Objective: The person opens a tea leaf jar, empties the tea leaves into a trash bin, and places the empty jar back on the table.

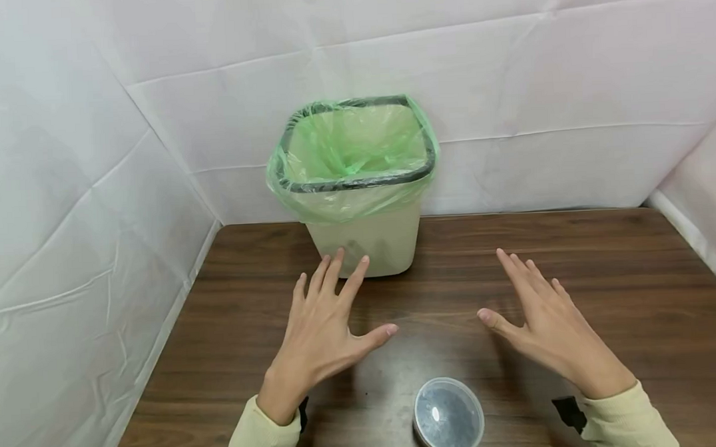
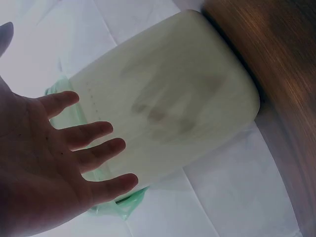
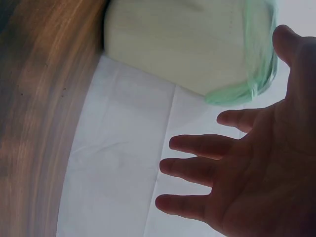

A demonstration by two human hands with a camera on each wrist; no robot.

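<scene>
Two bare hands, the left hand (image 1: 321,335) and the right hand (image 1: 551,332), hang above the tabletop (image 1: 475,238), fingers spread, thumbs pointing inward, neither gripping anything. The bin (image 1: 389,239) stands at the far side, left of centre, near the white cloth (image 1: 567,67); the tub (image 1: 449,426) sits at the near side, between the hands in left-right terms and nearer than both. The left fingertips overlap the bin's base in the head view but seem to stop short of it. To work well from this pose, I would bring the palms level at either side of the bin and press evenly below the rim (image 1: 356,183), because the loose liner (image 1: 342,137) could slip or tear if fingers caught it; the right hand has farther to come sideways. The tub would call for drawing both hands back nearer, then a light grip across its width, lid (image 1: 446,406) kept level. As for how they lie, the bin is upright, mouth up, walls narrowing toward the base, its long axis vertical. The tub rests flat, lid up; being round, it points no way across the tabletop, and its central axis is upright.
</scene>
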